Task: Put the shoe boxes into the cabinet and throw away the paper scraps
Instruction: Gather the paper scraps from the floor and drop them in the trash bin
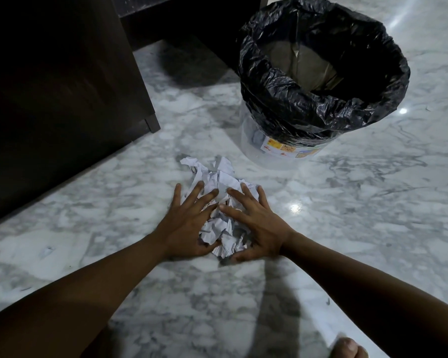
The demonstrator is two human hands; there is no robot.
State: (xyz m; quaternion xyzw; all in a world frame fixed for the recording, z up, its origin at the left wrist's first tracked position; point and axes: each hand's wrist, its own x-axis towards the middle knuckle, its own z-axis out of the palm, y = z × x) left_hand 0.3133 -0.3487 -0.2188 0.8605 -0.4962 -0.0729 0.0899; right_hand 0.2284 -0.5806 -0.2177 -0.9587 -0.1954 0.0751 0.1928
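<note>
Item one, far left: dark cabinet (62,81), its corner standing on the marble floor (347,228); I see no shoe boxes in this view, so I cannot say where they are

Item two: my left hand (185,226), flat on the floor, fingers spread, palm pressing the left side of the scraps; the grip is open, nothing lifted

Item three, centre: scraps (217,182), a loose heap of crumpled and torn white paper on the floor, lying between my two hands and running on past the fingertips toward the cabinet side. The heap's long axis runs roughly away from me, a little leftward at the far end

Item four: my right hand (256,223), also flat with fingers spread, touching the right side of the heap; this grip is open too, not closed on the paper

Item five, upper right: bin (282,148), clear-walled, lined with a black bag (360,109) folded over the rim, mouth open and upright. It stands beyond the heap and to its right, near but apart from the paper

Relation that counts, in my judgement: both hands bracket the heap evenly, neither nearer; the far strips lie outside them, so I would draw those in, cup both palms together, then carry forward and right to the bin

Item six, bottom right edge: a toe (347,348), partly in view
</note>
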